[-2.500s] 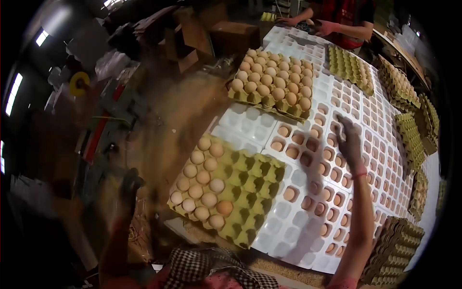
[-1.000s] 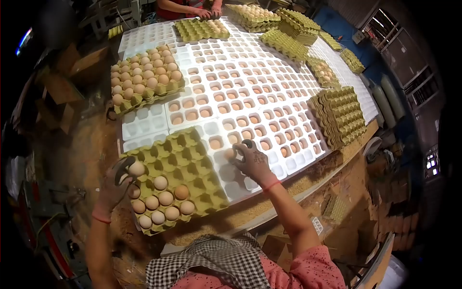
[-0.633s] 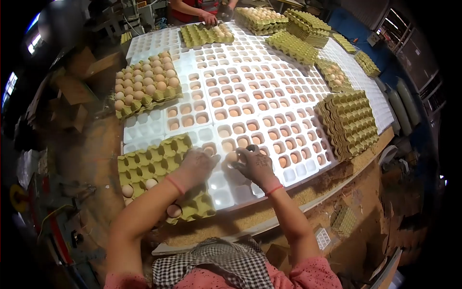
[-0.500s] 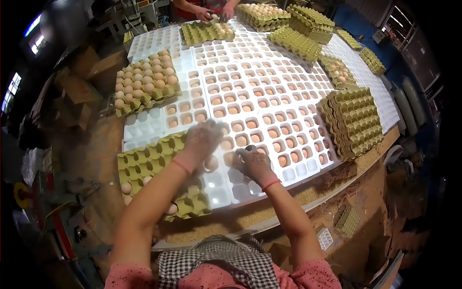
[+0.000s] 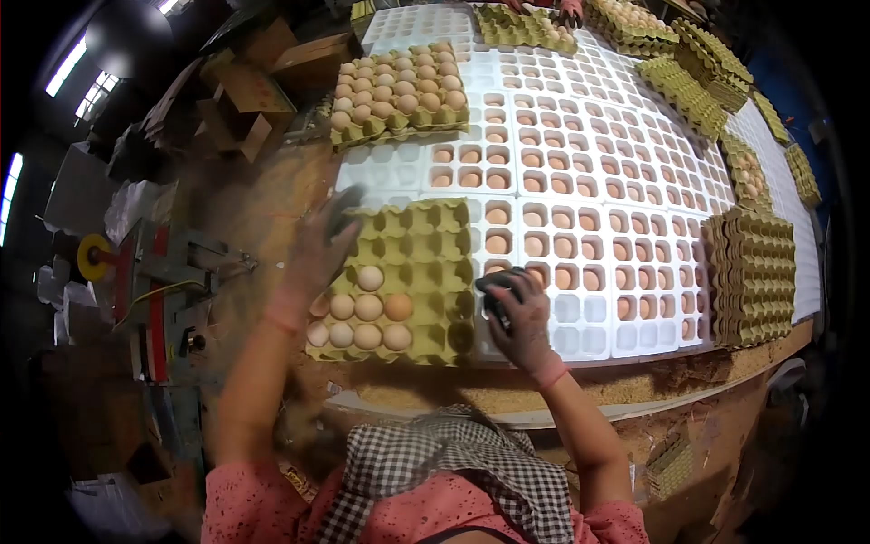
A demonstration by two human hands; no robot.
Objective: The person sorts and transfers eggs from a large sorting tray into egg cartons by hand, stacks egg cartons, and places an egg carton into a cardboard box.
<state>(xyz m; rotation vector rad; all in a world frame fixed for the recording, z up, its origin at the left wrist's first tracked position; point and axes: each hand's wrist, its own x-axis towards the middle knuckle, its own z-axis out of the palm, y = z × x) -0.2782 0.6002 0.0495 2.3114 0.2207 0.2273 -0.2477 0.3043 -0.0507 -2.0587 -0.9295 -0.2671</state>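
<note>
With the part-filled pulp tray (image 5: 444,308) on the worktop (image 5: 716,367) as the landmark, the loose eggs (image 5: 368,308) sit in its near-left cups, and the white trays (image 5: 580,339) spread to its right and beyond it. Handling eggs between cups and wells seems to call for a light grip around the sides, with fingertips spread so that no single point presses the shell. An egg going into a well is best lowered until it rests on the bottom before the fingers loosen, and lifted straight up so it does not knock its neighbours. The left hand (image 5: 317,254) is over the pulp tray's left edge, blurred, its fingers parted and no egg visible in it; whether it touches the rim cannot be told. The right hand (image 5: 521,313) is just beside the tray's right edge, over the wells, its dark-tipped fingers curled downward; whether they grip an egg or are empty is hidden. Vacant wells lie just right of that hand, so sliding it sideways should be done above egg height.
</note>
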